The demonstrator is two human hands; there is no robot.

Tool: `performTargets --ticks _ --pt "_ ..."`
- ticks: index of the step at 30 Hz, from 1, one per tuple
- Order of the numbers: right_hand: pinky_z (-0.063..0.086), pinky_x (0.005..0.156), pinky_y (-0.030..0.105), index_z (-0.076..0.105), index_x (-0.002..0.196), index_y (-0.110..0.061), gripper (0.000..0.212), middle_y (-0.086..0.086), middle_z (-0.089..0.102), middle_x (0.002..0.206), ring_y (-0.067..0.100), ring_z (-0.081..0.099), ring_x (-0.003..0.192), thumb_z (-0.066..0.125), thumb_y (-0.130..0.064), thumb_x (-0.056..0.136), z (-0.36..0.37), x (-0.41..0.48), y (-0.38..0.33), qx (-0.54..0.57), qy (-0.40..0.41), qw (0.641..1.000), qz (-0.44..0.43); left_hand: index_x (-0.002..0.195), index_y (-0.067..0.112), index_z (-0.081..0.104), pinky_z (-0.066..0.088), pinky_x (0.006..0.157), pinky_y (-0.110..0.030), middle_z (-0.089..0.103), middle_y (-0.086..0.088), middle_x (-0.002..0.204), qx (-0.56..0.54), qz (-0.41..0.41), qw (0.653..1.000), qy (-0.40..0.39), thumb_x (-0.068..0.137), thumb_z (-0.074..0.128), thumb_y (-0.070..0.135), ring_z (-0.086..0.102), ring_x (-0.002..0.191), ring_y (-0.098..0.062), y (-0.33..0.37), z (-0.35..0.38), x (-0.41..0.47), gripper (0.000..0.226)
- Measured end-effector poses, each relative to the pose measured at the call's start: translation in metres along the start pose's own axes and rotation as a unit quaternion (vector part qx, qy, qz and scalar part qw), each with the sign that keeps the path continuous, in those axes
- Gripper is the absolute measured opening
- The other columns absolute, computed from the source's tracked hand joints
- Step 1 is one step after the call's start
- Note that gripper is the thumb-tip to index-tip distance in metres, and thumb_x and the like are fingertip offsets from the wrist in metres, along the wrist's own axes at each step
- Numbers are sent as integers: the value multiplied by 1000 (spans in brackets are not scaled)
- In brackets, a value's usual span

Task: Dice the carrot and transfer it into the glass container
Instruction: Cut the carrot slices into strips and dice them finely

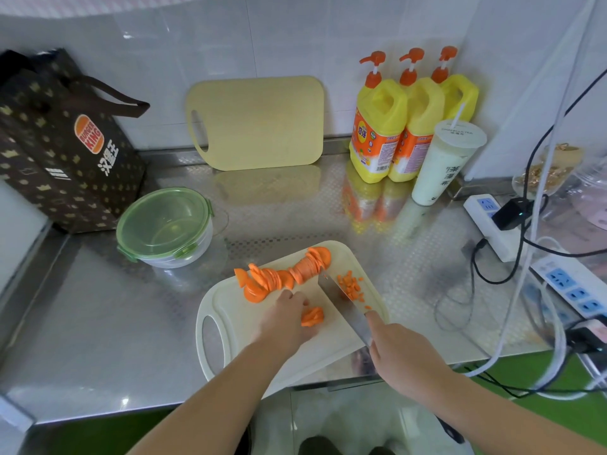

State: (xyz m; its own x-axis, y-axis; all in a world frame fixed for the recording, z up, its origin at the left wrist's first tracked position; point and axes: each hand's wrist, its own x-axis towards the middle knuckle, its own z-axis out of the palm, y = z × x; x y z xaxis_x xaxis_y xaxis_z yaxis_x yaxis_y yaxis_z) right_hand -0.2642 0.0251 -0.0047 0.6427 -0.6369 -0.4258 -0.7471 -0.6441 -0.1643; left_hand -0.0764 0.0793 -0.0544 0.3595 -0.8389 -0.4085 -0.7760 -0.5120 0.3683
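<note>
Gripping a knife (341, 300): R hand (404, 353) closed round the handle, which is hidden in the fist. The blade runs from it toward the far edge of the white cutting board (230, 326), with the tip just short of the long row of carrot slices (282, 274). Can't tell whether the edge touches the board.

L hand (285, 318) is knuckles-up mid-board, fingers curled down onto a short stack of carrot slices (312, 316) and holding it there. The stack sits just left of the blade, apart from it.

Diced carrot (352, 285) is in a small loose pile right of the blade, near the board's right edge, with a few bits up against the steel. The long row lies along the far edge, slices fanned and overlapping, ends still rounded.

Board sits at the front edge of the steel counter (98, 323), handle hole toward the left.

Glass container (164, 228) is on the counter, off the board's far-left corner and well apart from it, green lid on.

Toward the back edge:
- brown paper bag (65, 149) at the left corner
- yellow board (259, 123) leaning on the wall tiles
- three yellow pump bottles (377, 126) in a row
- lidded drink cup (443, 162) w/ straw just in front of them

Right edge: two power strips (492, 224) w/ plugs and cables trailing off the counter.
</note>
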Motion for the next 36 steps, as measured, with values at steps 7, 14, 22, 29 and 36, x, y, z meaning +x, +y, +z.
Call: performTargets --ticks 7,14,22,29,36 --pt "40 60 25 29 134 -19 35 -10 37 69 14 48 65 33 -25 100 1 0 -1 18 8 1000 -3 125 17 51 47 85 -32 47 -2 122 -15 4 999 27 90 60 37 55 104 -23 2 6 -3 41" --pt "38 55 22 28 135 -20 36 -10 41 70 12 48 61 32 -24 100 2 -2 1 28 15 999 1 122 20 55 45 79 -25 47 3 121 -43 14 997 63 89 62 35 56 101 -18 5 6 -2 37" --pt "32 48 19 31 131 -20 32 -11 38 65 5 43 54 34 -22 99 2 2 0 31 18 999 -7 120 23 52 47 74 -28 46 5 119 -30 18 997 73 89 60 37 58 98 -20 5 7 -7 35" --pt "37 59 24 32 130 -20 31 -5 45 77 17 48 66 34 -25 99 2 2 -1 25 28 999 -5 116 23 50 51 75 -31 42 5 116 60 62 992 90 96 47 41 58 89 -18 5 8 -14 28" --pt "25 45 18 32 130 -20 31 -10 39 69 5 39 53 35 -24 99 0 3 0 26 28 999 -4 99 23 55 50 71 -32 45 9 106 -7 32 992 120 91 52 49 58 78 -18 -1 12 -12 28"
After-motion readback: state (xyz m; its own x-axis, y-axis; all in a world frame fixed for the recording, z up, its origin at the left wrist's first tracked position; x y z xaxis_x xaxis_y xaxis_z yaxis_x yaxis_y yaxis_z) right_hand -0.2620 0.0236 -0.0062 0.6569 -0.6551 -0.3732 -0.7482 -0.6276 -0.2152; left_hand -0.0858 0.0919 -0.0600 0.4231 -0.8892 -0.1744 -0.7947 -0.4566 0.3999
